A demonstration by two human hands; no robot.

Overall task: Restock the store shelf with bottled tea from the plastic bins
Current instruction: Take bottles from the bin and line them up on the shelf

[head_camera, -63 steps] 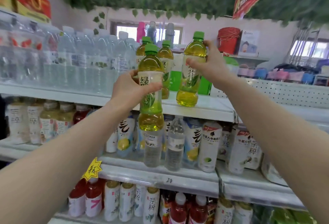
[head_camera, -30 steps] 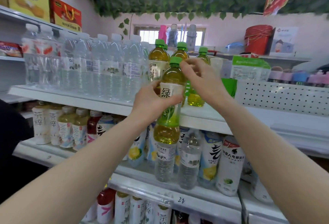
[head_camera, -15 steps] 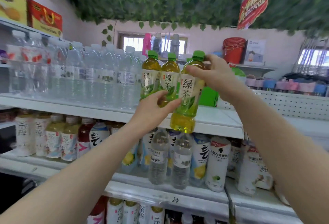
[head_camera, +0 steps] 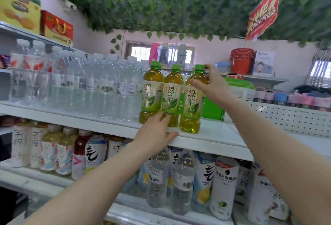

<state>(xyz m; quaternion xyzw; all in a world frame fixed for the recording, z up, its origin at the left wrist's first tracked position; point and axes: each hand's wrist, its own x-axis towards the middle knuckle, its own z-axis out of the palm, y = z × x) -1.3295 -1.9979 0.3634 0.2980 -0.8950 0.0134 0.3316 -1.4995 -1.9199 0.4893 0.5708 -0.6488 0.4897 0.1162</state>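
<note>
Right hand is gripping green-capped green tea bottle's shoulder, seating it in row; left hand, apparently loose-fingered, is bracing neighbouring tea bottle.

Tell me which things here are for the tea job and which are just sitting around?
For the job: three green tea bottles on the top shelf; right hand gripping the rightmost one; left hand at the shelf edge.

Just sitting there: water bottles, red buckets, red sign, leaf garland.
</note>
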